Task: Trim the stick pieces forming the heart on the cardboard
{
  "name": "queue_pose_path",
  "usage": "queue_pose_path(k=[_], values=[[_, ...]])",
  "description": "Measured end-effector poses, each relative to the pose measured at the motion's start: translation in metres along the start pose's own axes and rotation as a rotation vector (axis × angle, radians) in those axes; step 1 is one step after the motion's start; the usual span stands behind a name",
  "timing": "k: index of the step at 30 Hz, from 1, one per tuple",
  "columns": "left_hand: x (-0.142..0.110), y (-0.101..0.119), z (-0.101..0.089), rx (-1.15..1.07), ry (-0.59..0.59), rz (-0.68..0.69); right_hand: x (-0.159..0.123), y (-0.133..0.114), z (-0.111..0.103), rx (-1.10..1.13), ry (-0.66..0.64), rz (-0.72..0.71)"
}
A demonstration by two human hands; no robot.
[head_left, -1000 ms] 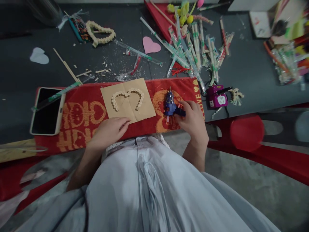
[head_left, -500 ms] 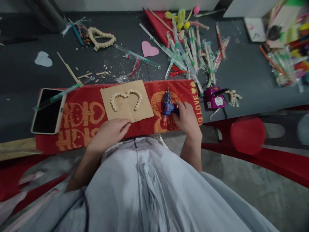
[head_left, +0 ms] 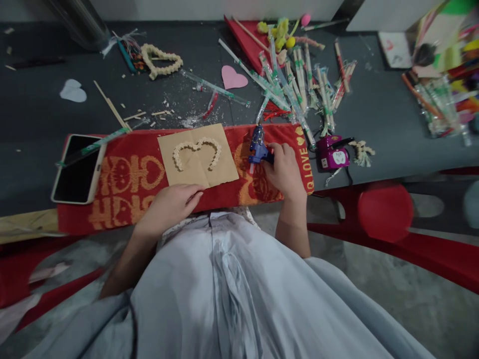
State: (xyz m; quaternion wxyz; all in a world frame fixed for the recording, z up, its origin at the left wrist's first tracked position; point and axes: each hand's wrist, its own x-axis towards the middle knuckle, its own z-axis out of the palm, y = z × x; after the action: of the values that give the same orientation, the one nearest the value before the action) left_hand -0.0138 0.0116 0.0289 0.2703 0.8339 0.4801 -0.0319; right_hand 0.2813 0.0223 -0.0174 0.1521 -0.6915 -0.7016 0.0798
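My right hand (head_left: 285,169) is closed round the handle of a blue glue gun (head_left: 257,148), whose nozzle points away from me. A pale glue stick pokes out of the gun's rear. To the left lies a creased sheet of brown paper (head_left: 194,177), bearing an open-bottomed heart outline (head_left: 178,158) built from small pale pieces. My left hand (head_left: 175,205) is at the sheet's near edge, fingers over it and thumb below, pinching it. Both hands are over a red and orange towel (head_left: 125,194).
A phone (head_left: 77,172) with a green-marked wrapper across it lies left. Behind are stick crumbs (head_left: 160,113), a pale heart frame (head_left: 149,70), a pink paper heart (head_left: 234,78) and wrapped stick bundles (head_left: 299,70). A purple box (head_left: 332,153) stands right; a red stool (head_left: 385,212) is beside me.
My right hand has shifted left with the glue gun, bringing it closer to the brown paper. My left hand stays at the paper's near edge. The view has tilted slightly.
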Motion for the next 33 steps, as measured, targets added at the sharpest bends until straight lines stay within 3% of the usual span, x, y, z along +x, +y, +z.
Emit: queue_pose_path(k=[12,33], values=[[-0.002,-0.002,0.000,-0.018,-0.009,-0.024,0.006,-0.002,0.015,-0.046,0.000,0.021],[-0.005,-0.005,0.001,-0.032,-0.006,-0.022,0.004,-0.006,0.016,-0.052,-0.003,0.038]])
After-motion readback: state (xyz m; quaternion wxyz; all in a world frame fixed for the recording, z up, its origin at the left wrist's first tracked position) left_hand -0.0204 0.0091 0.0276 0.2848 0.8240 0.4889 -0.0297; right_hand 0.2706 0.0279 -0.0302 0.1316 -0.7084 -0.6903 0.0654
